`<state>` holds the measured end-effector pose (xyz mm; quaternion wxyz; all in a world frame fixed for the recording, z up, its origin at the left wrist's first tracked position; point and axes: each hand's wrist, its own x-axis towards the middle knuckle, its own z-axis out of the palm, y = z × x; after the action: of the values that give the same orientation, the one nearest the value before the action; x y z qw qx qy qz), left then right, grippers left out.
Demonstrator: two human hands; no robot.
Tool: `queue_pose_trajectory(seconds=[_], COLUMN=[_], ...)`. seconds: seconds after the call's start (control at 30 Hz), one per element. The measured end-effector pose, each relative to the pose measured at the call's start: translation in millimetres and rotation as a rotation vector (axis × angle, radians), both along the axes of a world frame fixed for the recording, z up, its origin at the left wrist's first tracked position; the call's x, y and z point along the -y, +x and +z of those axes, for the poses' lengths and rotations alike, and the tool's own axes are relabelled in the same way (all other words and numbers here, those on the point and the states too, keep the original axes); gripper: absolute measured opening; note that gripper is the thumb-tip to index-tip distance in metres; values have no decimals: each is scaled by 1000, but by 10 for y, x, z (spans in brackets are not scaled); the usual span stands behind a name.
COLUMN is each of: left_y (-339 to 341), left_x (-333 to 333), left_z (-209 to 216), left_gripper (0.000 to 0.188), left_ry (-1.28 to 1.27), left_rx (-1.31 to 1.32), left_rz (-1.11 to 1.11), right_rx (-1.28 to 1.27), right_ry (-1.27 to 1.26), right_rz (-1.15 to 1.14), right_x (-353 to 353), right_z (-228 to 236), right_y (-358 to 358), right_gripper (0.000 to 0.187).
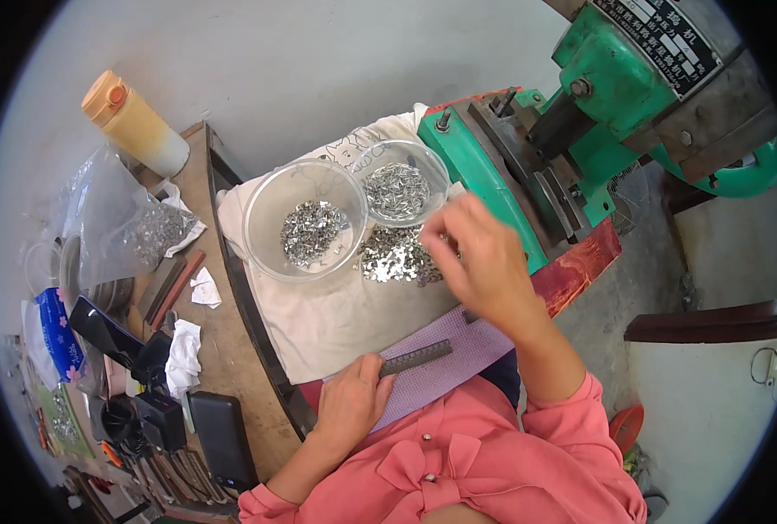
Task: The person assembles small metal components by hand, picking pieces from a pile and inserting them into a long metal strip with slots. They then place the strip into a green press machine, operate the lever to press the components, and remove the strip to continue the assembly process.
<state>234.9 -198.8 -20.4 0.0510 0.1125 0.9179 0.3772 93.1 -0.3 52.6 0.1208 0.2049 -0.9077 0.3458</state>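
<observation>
In my left hand (350,399) I grip one end of a dark, narrow slotted metal strip (417,358), which rests over a purple textured cloth (441,345) on my lap. My right hand (483,262) is held over the right end of a loose pile of small shiny metal pieces (399,259), its fingers curled together; anything in them is too small or hidden to make out. Behind the pile, a round clear tub (397,185) holds many thin silvery parts. A larger clear tub (254,229) to its left contains small metal pieces.
A green press machine (620,87) stands at the right, its base beside the pale cloth (292,327). On the wooden side table (231,349) at left are a yellow bottle (135,122), a plastic bag of small parts (122,223), crumpled tissues (183,358) and a black power bank (221,437).
</observation>
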Motion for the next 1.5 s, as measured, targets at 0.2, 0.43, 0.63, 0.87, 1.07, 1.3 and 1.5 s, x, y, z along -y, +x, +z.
queue_pose_trajectory(seconds=[0.2,0.43,0.63,0.87,1.07,1.3,1.5], left_y=[-18,-224,-733,-529,-326,-504,-650], left_x=[-72,50,-153,-73,25,13,-93], left_z=[43,190,47,9,39,108,96], left_gripper=[27,36,63,47,27,22,19], left_ry=[-18,-7,-146,-96,33,-14,-137], left_rx=[-8,2,-280,-186,-121,-131,-181], left_rz=[0,28,65,-52,104,156,130], right_rx=[-235,29,-50,53,225,128,155], right_ry=[93,82,249,31,39,144,123], right_rz=[-16,205,233,289,390,404,388], right_x=[33,66,73,-294,-407,-431,-484], right_z=[-157,-492,-724,-687,-626,-623,-449], right_y=[-564,87,350,602,836,703,500], right_gripper=[7,32,45,38,42,36,29])
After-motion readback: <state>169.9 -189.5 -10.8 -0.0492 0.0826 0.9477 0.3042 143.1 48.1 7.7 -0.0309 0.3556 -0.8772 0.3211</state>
